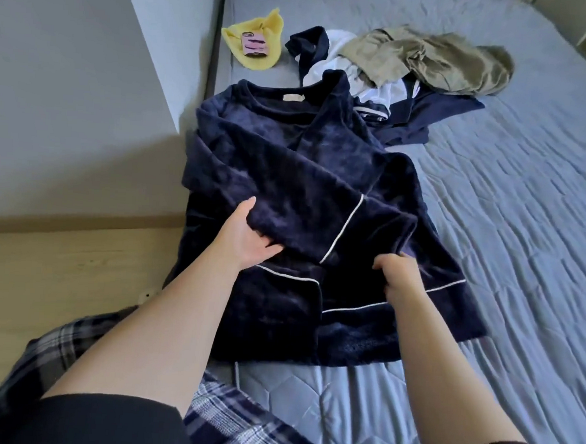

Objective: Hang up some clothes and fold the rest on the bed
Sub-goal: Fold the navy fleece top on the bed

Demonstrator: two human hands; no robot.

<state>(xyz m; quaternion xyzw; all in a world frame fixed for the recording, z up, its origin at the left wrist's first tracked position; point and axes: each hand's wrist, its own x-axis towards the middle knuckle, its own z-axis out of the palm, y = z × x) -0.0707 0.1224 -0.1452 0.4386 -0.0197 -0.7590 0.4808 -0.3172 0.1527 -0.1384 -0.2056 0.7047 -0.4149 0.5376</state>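
Observation:
A navy velvet pyjama top [287, 173] with white piping lies spread on the grey quilted bed [508, 218], collar away from me, one sleeve folded across its front. My left hand [246, 236] grips the folded sleeve at its lower left edge, thumb on top. My right hand [398, 276] pinches the fabric near the sleeve's white-piped cuff, fingers curled into the cloth. Behind the top lies a heap of unfolded clothes: an olive-green garment [431, 62], a white garment [332, 66] and a dark navy garment [428, 117].
A yellow cloth [262, 27] with a pink-cased phone [254, 44] on it lies near the bed's far left corner. A grey wall [70, 88] and wooden floor [58, 276] are to the left. My plaid trouser legs [231, 420] are at the bed's near edge.

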